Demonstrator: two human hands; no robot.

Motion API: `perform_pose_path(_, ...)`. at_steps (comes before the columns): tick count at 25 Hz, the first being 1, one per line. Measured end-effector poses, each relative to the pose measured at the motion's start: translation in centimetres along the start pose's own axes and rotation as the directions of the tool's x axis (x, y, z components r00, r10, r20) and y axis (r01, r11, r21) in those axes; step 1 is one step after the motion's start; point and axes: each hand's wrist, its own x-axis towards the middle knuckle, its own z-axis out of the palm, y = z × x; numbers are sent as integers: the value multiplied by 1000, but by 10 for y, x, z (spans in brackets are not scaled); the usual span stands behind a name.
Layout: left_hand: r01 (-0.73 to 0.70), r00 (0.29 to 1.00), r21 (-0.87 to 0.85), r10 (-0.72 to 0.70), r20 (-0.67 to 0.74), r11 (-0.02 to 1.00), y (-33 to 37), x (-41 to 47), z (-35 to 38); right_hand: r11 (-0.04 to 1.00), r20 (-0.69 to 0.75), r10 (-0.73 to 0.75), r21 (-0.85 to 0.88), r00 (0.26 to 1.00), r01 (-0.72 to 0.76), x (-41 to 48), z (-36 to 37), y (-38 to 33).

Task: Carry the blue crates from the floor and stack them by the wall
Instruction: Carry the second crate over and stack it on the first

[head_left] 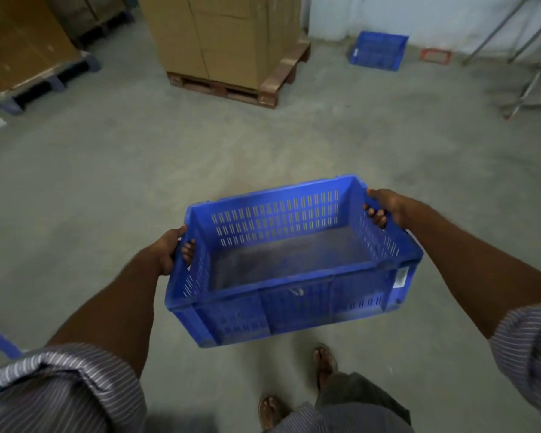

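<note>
I hold an empty blue slotted crate [291, 260] in the air in front of me, above the concrete floor. My left hand [172, 248] grips the handle slot in its left end wall, fingers curled through the opening. At the right end wall, my right hand [384, 207] grips the other handle slot the same way. The crate tilts slightly, its right end farther from me. A second blue crate [377, 51] leans against the white wall at the far right.
A wooden pallet [231, 85] stacked with cardboard boxes stands straight ahead. Another loaded pallet [28, 57] sits at the far left. A small red frame [435, 55] lies by the wall. Metal legs [525, 73] stand at the right. A blue edge [0, 339] shows at the lower left.
</note>
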Motion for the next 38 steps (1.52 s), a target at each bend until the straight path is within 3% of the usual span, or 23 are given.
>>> perform_pose_path(3,-66,998,136,68,-10,989,33,17,51,998,-66,-21,55,998,25,-2,-43,4)
perform_pose_path(9,-328,935,376,355,-3,867,98,80,182,985,-221,-94,120,971,123,17,-149,2)
perform_pose_path(13,-339,934,434,353,53,835,164,102,275,979,-239,-90,157,967,130,36,-226,-30)
perform_pose_path(17,-347,933,470,347,91,811,240,125,360,984,-387,-83,115,919,137,77,-291,-89)
perform_pose_path(26,-246,968,552,228,102,797,432,272,487,991,-520,-43,88,853,104,236,-376,-229)
perform_pose_path(31,-289,956,601,263,132,746,561,331,562,987,-570,-9,127,822,99,302,-427,-328)
perform_pose_path(34,-369,927,566,336,166,738,635,378,616,982,-674,-5,136,739,131,349,-470,-385)
perform_pose_path(38,-560,809,476,572,137,678,715,446,689,977,-816,-91,38,571,211,437,-529,-459)
